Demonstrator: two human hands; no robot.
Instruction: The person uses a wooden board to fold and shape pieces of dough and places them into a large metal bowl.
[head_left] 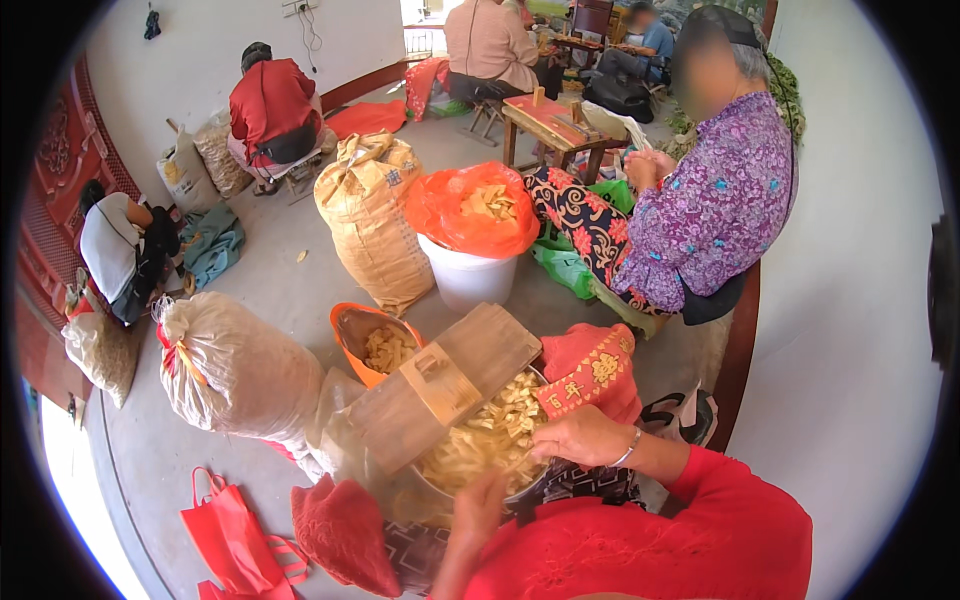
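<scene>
A round metal basin (522,493) sits at my lap, holding many pale yellow, strip-like pieces (485,435), partly blurred. Across its far left side lies a wooden board (497,347) with a lighter square patch (440,385) in its middle. At the basin's right edge is my right hand (585,438), a bracelet on its wrist; its fingers are curled together, and what they hold is hidden. Over the near side of the basin, my left hand (478,508) is smeared by motion, so its fingers cannot be made out.
Beyond the board stand an orange container (345,325) of pieces, a white bucket (470,275) and a tan sack (372,225). A pale sack (235,365) and red bag (232,535) are left. A person in purple (715,195) sits at right; others work farther back.
</scene>
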